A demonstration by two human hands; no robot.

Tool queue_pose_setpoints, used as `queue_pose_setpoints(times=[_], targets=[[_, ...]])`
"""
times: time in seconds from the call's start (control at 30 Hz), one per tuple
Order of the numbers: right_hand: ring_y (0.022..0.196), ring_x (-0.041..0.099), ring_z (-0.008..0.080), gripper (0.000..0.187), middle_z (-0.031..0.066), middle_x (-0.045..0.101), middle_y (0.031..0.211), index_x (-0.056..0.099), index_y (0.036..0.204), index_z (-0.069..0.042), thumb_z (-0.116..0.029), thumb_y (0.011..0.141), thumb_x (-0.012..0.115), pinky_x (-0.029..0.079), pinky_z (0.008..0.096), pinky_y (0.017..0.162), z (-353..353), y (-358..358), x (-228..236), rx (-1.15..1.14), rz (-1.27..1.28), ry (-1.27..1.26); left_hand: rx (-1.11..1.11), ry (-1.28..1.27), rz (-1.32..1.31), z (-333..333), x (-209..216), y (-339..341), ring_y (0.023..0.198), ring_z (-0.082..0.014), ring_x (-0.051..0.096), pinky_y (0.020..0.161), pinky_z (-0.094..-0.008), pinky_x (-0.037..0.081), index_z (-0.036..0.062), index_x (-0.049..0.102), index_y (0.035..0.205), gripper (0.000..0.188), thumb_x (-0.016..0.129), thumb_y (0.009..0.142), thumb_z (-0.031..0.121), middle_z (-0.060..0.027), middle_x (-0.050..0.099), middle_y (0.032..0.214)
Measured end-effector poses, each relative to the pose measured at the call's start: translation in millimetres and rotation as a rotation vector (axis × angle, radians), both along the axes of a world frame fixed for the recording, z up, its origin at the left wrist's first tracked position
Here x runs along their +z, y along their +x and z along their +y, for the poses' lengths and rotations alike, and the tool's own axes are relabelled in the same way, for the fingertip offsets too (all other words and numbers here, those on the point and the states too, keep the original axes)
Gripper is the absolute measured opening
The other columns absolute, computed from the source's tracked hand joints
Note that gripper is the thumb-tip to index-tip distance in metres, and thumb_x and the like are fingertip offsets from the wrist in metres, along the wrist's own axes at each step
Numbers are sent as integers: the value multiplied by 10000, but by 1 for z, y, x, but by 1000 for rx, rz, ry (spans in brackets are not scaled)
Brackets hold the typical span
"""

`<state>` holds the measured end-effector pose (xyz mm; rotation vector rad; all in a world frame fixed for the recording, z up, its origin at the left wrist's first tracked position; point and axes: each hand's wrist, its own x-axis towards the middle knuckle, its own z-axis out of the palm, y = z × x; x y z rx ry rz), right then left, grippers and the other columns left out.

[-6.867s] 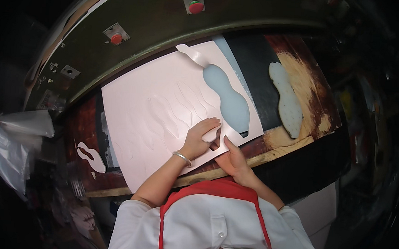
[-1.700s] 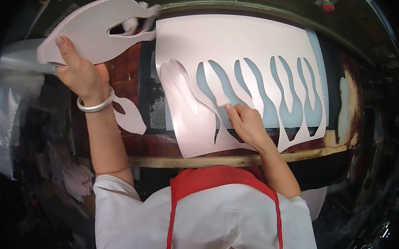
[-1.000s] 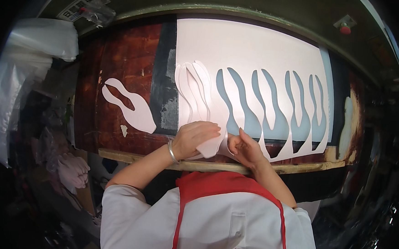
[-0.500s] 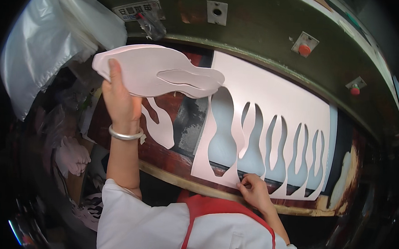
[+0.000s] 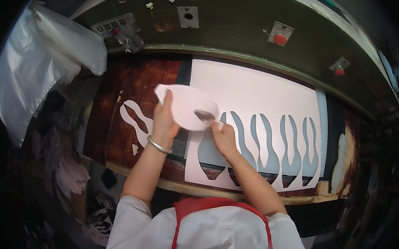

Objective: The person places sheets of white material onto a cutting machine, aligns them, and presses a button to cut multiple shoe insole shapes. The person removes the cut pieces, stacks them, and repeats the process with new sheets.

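My left hand (image 5: 163, 120) is closed on the wide end of some pale pink sole-shaped cut-outs (image 5: 187, 104), the thumb lying on top. At their narrower end, beside a slot, the fingers of my right hand (image 5: 223, 137) pinch the edge. The cut-outs are held up over the left part of a large pale pink sheet (image 5: 257, 82), blurred slightly by motion. Along the near side of this sheet run several sole-shaped openings, showing a light blue surface beneath. A loose pink loop-shaped offcut (image 5: 129, 115) rests on the brown board to the left of my left hand.
A dark green machine beam (image 5: 233, 28) with red buttons (image 5: 280, 39) crosses the far side. Clear plastic bags (image 5: 43, 64) hang at the left. Pink pieces (image 5: 73, 176) are piled at the lower left. The brown board (image 5: 143, 77) lies under the sheet.
My left hand has brought the cut-outs down and to the right. My right hand has left the sheet's near edge and taken hold of their narrow end. The view has shifted.
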<state>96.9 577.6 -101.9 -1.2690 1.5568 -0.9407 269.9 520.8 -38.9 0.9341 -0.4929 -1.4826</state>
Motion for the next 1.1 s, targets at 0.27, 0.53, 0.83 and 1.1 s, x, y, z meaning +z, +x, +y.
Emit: queue_pose_setpoints(times=[0.27,0.53,0.83,1.1], targets=[[603,635,305,445,187,642,654,664,781,41,-395,857,617,490,376,582,11,-29,-24,-17,135,135,307,-705,-324,3,151,107,962,-206,620,858,-330,510,-51,540,1142,390,499,982,302,-126,625,1062],[790,624,232,443,146,632,905,625,1032,8,-240,708,797,495,316,643,14,-11,84,62,450,-363,298,-721,-536,36,205,127,906,-126,600,810,-259,489,-18,566,1105,348,576,950,293,-72,624,1017],[948,571,390,610,212,597,1029,407,1271,11,-65,717,650,459,426,862,-14,105,118,345,105,-764,189,-488,-469,51,162,112,871,-122,606,784,-260,493,-23,586,1062,372,594,936,327,-74,638,969],[958,562,383,491,258,541,1078,455,1220,-3,-103,790,671,454,438,799,-16,129,77,521,189,-622,307,-417,-548,43,116,144,805,-96,583,720,-246,480,-44,613,991,389,610,927,340,-62,640,910]])
